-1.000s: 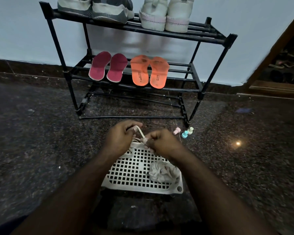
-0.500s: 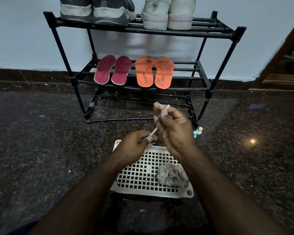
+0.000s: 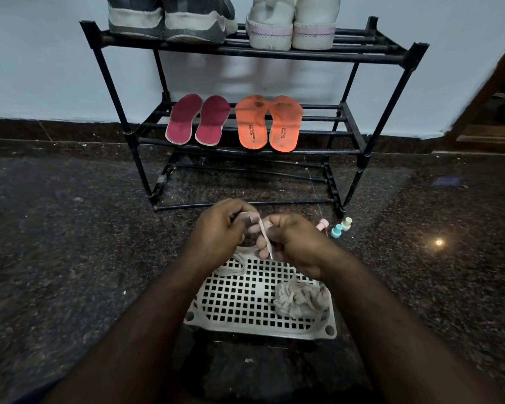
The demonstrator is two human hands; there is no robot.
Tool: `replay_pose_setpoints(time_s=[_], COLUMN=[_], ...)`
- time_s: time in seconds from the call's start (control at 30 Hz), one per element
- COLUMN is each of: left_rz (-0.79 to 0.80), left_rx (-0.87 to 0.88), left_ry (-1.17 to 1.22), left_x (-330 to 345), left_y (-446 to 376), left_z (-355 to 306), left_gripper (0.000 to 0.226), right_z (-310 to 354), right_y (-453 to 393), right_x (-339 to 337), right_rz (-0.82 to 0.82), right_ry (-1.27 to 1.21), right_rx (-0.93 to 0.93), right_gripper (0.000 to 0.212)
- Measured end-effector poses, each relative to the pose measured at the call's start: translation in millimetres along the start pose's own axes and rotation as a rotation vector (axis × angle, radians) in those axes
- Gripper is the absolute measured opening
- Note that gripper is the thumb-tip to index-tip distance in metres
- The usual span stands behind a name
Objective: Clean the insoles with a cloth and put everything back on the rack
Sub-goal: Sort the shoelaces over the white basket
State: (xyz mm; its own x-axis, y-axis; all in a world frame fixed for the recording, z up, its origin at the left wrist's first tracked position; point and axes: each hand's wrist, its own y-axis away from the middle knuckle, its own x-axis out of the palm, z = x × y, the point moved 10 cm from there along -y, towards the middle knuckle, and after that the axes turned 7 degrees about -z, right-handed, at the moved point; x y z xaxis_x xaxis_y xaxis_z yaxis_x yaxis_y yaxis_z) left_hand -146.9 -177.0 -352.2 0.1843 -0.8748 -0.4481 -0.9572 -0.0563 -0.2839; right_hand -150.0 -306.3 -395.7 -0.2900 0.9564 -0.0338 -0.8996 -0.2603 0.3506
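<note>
While both hands, left hand (image 3: 220,227) and right hand (image 3: 296,243), pinch the thin white shoelace (image 3: 264,237), it hangs over the white perforated plastic tray (image 3: 245,304). If it slips, it may tangle.

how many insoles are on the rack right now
4, all on the middle shelf of the rack: two maroon insoles side by side at the left, two orange insoles just right of them. None shows elsewhere; any inside the shoes would be hidden.
</note>
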Motion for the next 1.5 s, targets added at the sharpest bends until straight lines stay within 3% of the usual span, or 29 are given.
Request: replay_pose_setpoints(time_s=[0.1,0.2,0.27,0.37,0.47,0.57,0.7,0.77,0.93,1.03,1.13,1.2,1.3,1.5], left_rz=[-0.023,0.015,0.103,0.233,0.283,0.278,0.186,0.069,-0.047,-0.030,0.066,0.186,0.286,0.303], left_rx=[-0.076,-0.079,-0.090,-0.098,-0.091,-0.068,-0.005,0.027,-0.045,-0.115,-0.134,-0.175,-0.216,-0.316], left_ry=[0.135,0.151,0.128,0.014,-0.025,-0.054,-0.042,-0.081,0.051,0.064,0.055,0.002,-0.188,-0.162], left_x=[-2,3,13,28,33,30,17,4,-13,-11,1,13,22,18], left_y=[-2,-2,2,11,15,14,8,1,-4,-3,-3,1,10,13], left_z=[6,6,7,8,0,-5,-11,-10,0,11,20,26,30,43], left_gripper=[0.014,0.022,0.021,0.017,0.021,0.013,0.006,0.006,0.009,0.013,0.016,0.018,0.030,0.020], right_z=[5,27,48,75,85,82,58,39,2,19,52,62,59,69], right_y=[9,20,21,21,19,24,12,-1,2,18,18,16,12,17], right_x=[15,25,20,-7,-35,-44,-32,-30,-5,11,0,-13,-19,-21], right_rz=[0.187,0.303,0.289,0.123,-0.156,-0.411,-0.458,-0.372,0.094,0.296,0.314,0.257,0.178,0.203], right_ry=[-0.271,-0.439,-0.616,-0.801,-0.540,-0.011,0.755,0.871,0.123,-0.253,-0.619,-0.737,-0.757,-0.823], right_rx=[0.079,0.025,-0.076,-0.295,-0.526,-0.671,-0.579,-0.432,-0.002,0.010,-0.125,-0.196,-0.218,-0.249], right_gripper=[0.027,0.026,0.024,0.024,0.022,0.020,0.014,0.017,0.029,0.026,0.025,0.025,0.021,0.018])
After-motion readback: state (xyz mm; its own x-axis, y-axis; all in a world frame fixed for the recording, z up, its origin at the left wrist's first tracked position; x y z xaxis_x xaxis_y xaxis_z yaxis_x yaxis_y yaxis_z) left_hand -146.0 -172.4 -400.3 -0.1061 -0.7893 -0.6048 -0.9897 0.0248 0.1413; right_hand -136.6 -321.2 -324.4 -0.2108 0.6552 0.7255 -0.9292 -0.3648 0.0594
